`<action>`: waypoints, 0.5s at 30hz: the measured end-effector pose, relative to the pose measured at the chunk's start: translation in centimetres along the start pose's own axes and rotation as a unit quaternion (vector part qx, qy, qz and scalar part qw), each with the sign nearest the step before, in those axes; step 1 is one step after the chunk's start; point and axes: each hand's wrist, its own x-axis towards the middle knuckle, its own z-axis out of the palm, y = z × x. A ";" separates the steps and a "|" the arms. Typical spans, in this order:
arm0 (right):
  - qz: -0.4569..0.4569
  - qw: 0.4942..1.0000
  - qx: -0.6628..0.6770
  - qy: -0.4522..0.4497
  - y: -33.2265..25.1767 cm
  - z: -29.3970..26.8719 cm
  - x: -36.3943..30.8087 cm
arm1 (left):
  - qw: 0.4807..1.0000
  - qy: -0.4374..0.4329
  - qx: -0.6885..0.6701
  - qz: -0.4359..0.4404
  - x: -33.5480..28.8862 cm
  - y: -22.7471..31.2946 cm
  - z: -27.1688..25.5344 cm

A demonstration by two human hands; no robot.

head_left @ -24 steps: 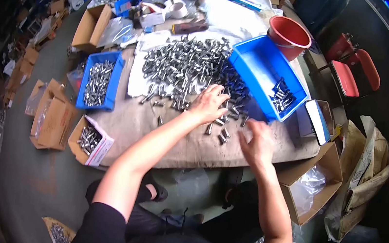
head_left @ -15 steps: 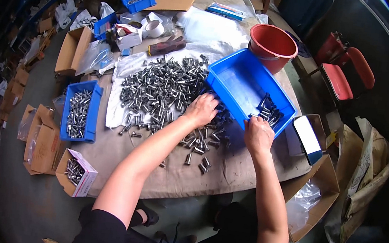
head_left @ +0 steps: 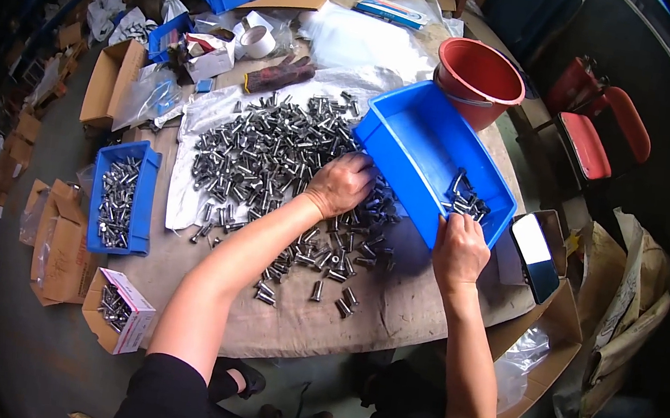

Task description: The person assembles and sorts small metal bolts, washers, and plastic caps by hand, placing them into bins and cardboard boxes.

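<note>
My right hand (head_left: 461, 247), clear of the blue rectangular plastic bin (head_left: 399, 171) eight-tenths of a second ago, now pinches its near rim, fingers closed on the edge; several dark metal bolts (head_left: 468, 201) lie inside, just beyond them. My left hand (head_left: 342, 185), spread earlier, is now curled beside the bin's left wall; its fingertips are hidden, so I cannot tell what they hold. The heap of silvery-dark metal bolts (head_left: 262, 149) spreads left of that hand on the cloth-covered bench (head_left: 388, 317).

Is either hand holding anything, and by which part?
The right hand grips the large blue bin by the rim at its near corner. Whether the left hand holds anything cannot be told.
</note>
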 end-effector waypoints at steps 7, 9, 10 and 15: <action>0.016 0.998 -0.029 0.044 0.4 -0.8 1.1 | 0.997 -0.021 -0.021 0.073 -0.9 -1.3 1.2; 0.031 0.998 -0.026 0.041 0.5 -0.9 1.2 | 0.998 -0.011 0.011 0.066 1.3 -0.5 1.9; 0.024 0.999 -0.021 0.040 0.1 -0.8 1.3 | 0.999 -0.011 0.005 0.049 2.2 -0.9 3.1; 0.029 0.999 -0.024 0.025 -0.1 -0.2 1.2 | 0.994 -0.014 -0.102 -0.029 6.3 -0.8 7.8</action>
